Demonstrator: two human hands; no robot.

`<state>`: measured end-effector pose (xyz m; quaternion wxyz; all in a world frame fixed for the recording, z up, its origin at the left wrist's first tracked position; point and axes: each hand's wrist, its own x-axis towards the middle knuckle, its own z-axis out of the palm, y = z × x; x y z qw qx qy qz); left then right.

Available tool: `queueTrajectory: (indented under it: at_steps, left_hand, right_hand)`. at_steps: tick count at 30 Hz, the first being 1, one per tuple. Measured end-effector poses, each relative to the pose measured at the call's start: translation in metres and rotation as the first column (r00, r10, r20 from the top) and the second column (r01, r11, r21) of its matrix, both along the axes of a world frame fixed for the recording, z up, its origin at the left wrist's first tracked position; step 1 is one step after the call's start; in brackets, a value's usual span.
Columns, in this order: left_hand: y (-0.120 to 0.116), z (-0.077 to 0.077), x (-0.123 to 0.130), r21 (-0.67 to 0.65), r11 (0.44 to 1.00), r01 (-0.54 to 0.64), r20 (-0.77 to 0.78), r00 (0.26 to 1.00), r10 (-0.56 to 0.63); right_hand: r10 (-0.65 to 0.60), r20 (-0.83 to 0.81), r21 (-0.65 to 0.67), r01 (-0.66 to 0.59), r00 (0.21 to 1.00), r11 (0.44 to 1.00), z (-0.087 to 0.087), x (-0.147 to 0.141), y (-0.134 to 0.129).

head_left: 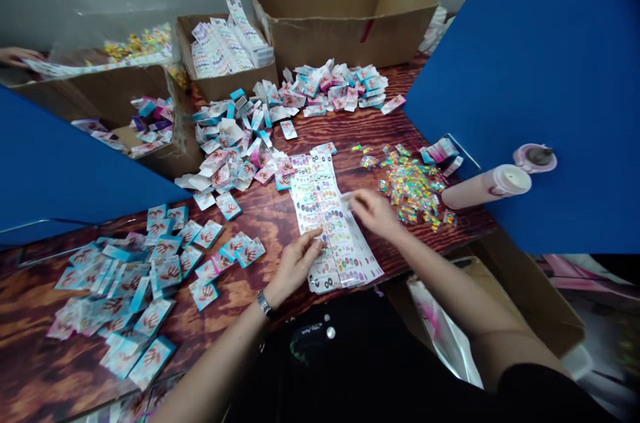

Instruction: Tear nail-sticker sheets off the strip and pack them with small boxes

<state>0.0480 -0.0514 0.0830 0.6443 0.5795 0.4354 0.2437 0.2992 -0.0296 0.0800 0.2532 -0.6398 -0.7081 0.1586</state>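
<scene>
A stack of long white sticker sheets (330, 209) printed with rows of small coloured ovals lies before me. My left hand (295, 263) rests over its lower left part, with thumb and bent fingertips closing on a sheet. Beyond the right edge of the stack, my right hand (374, 211) is closed in a pinch. A small whitish thing shows at its fingertips; I cannot tell whether it is a sheet's edge or something separate. Near that hand spreads a pile of tiny clear packets (413, 186) with yellow and green contents.
Small open cartons (250, 136) crowd the left and back; blue hand-printed cartons (135, 276) heap at lower left. Cardboard boxes (345, 36) stand behind, one holding sheets (225, 46). A pink bottle (485, 186) stands at right. Blue panels (540, 76) flank the table. Another person's hand (20, 56) shows far left.
</scene>
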Motion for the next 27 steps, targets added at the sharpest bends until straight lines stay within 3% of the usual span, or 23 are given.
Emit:
queueTrajectory:
  at_steps: [4, 6, 9, 15, 23, 27]
  left_hand:
    - [-0.003, -0.001, 0.003, -0.013, 1.000, 0.024, 0.013, 1.000, -0.024]
    - [-0.005, -0.001, 0.004, -0.004, 0.999, 0.033, 0.004, 0.999, -0.033]
    - [-0.007, -0.003, 0.002, -0.020, 0.999, 0.034, -0.009, 0.999, -0.034]
    - [-0.009, -0.005, -0.011, -0.093, 0.996, 0.007, -0.018, 1.000, -0.009]
    - [-0.013, -0.002, -0.011, -0.125, 0.992, -0.006, -0.019, 1.000, 0.004]
    - [-0.016, -0.002, -0.013, -0.139, 0.990, -0.007, -0.002, 1.000, 0.007]
  right_hand:
    - [-0.201, 0.136, 0.002, 0.203, 0.970, 0.979, -0.012, 0.071, 0.061]
    - [-0.216, 0.193, -0.003, 0.220, 0.957, 0.975, -0.016, 0.089, 0.085]
    - [-0.144, 0.257, -0.052, 0.162, 0.956, 0.985, -0.022, 0.090, 0.100]
    - [0.006, 0.253, -0.185, 0.042, 0.967, 0.982, -0.027, 0.067, 0.068]
    - [0.033, 0.100, -0.202, -0.013, 0.994, 0.979, 0.004, 0.090, 0.044]
    - [0.317, 0.059, -0.286, -0.289, 0.946, 0.914, 0.004, 0.085, 0.039]
